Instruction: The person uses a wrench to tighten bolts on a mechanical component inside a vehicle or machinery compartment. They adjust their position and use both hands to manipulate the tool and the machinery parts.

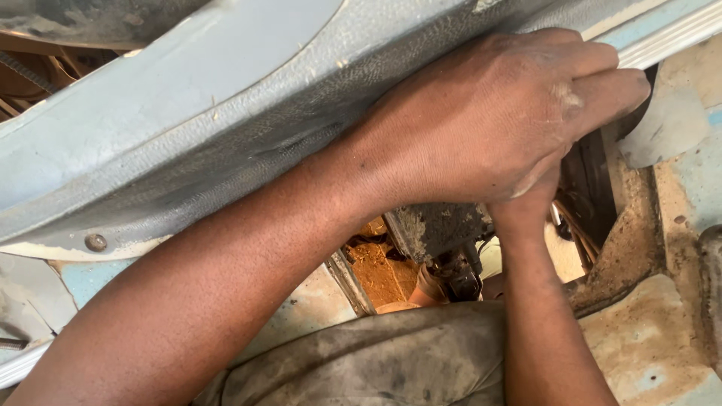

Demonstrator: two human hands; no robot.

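A broad pale blue metal panel, scuffed and dusty, runs from the lower left of the frame to the upper right, with a round bolt head near its lower edge at left. Under it, the left hand lies across the upper right, fingers together and curled over the panel's edge; what they press on I cannot tell. The right hand comes up from the bottom right and is mostly hidden beneath the left, so its grip cannot be told. A grimy grey cloth fills the bottom centre. Just above it, in the centre, sits a dark greasy metal part, beside rust-orange dirt.
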